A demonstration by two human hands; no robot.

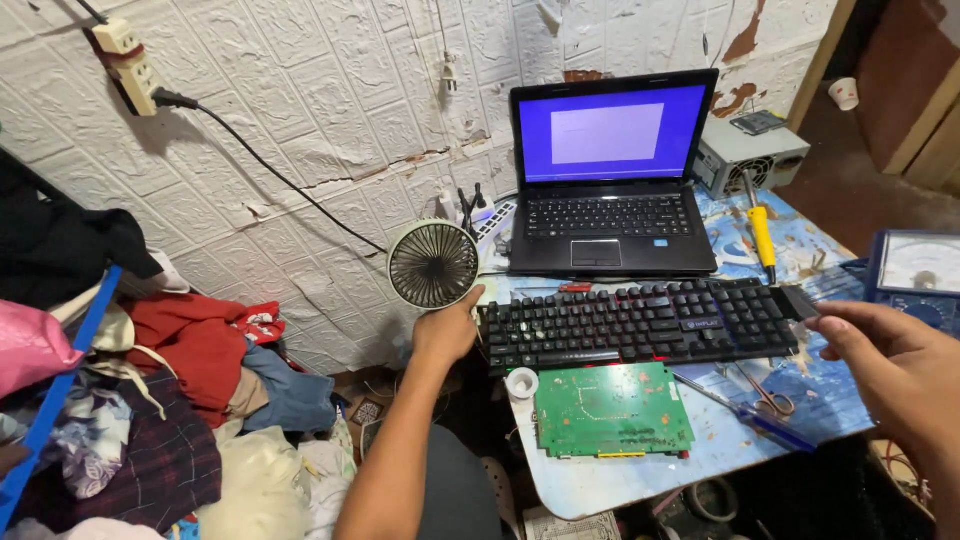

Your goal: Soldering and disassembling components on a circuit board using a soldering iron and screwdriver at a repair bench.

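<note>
A black keyboard (640, 322) lies across the blue table (600, 480), just in front of an open black laptop (608, 175) with a lit blue screen. My left hand (445, 330) grips the keyboard's left end, thumb up, close to a small white desk fan (432, 264). My right hand (890, 365) comes in from the right and its fingertips pinch the keyboard's right end. A green circuit board (612, 410) rests on the table right below the keyboard.
A small white roll (521, 383) sits left of the board; scissors (768, 402) and a blue-handled tool (760, 425) to its right. A yellow-handled tool (763, 235), grey power supply box (750, 155) and blue meter (915, 275) stand at right. Clothes (170, 400) pile up at left.
</note>
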